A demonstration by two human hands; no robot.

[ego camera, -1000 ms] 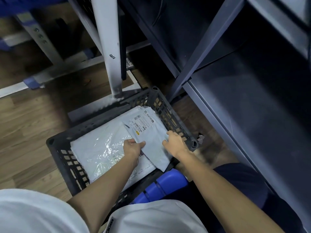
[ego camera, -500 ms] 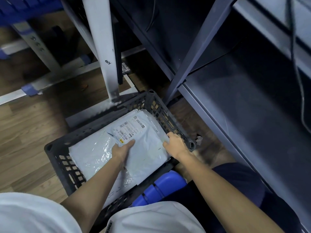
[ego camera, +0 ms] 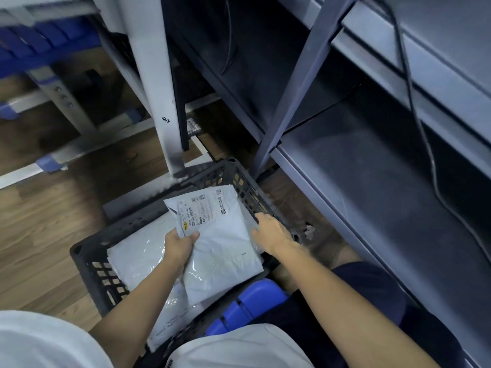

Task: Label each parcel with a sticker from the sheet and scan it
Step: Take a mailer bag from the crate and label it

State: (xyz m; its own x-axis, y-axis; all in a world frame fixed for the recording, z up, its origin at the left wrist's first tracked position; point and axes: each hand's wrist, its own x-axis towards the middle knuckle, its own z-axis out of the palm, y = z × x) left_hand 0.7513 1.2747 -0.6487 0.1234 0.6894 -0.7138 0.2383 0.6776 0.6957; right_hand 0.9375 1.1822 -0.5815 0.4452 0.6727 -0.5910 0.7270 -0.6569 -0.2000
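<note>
A pale grey mailer parcel (ego camera: pixel 224 243) with a printed shipping label near its far end is tilted up over a dark slatted plastic crate (ego camera: pixel 87 261) on the floor. My left hand (ego camera: pixel 179 245) grips the parcel's left edge, thumb on top beside the label. My right hand (ego camera: pixel 271 232) lies with straight fingers against the parcel's right edge, close to the crate's right wall. Underneath, a larger glossy white parcel (ego camera: pixel 132 261) lies flat in the crate. No sticker sheet or scanner is in view.
A grey metal shelf unit (ego camera: pixel 372 181) with a hanging black cable (ego camera: pixel 414 107) fills the right side. A pale table leg (ego camera: pixel 159 102) stands just behind the crate. A blue plastic stool (ego camera: pixel 249 304) sits by my knees. Wood floor spreads to the left.
The top parcel has risen and tilted up off the larger one. My left hand moved from pressing on it to gripping its left edge; my right hand stays at its right edge.
</note>
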